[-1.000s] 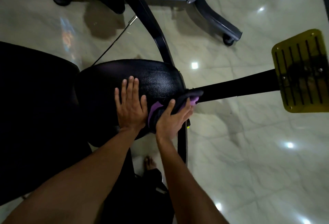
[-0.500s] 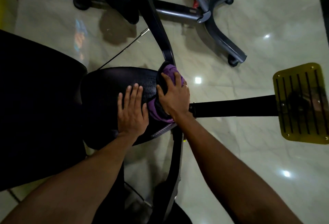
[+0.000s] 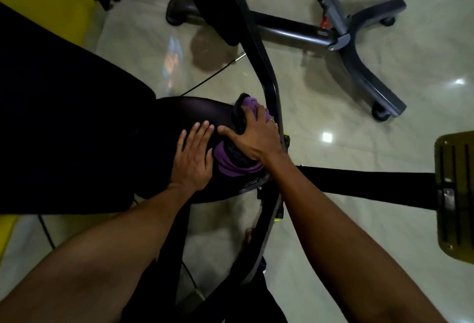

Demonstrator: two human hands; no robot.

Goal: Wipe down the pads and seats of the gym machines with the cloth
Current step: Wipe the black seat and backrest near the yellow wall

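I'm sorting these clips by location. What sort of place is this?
Most likely a gym: a black padded seat on a machine frame, a yellow footplate on a black bar, and another machine's wheeled base on the glossy tiled floor.

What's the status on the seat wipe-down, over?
Left hand flat on the black seat. Right hand holds the purple cloth bunched against the seat's right end. Black frame bar close beside the cloth.
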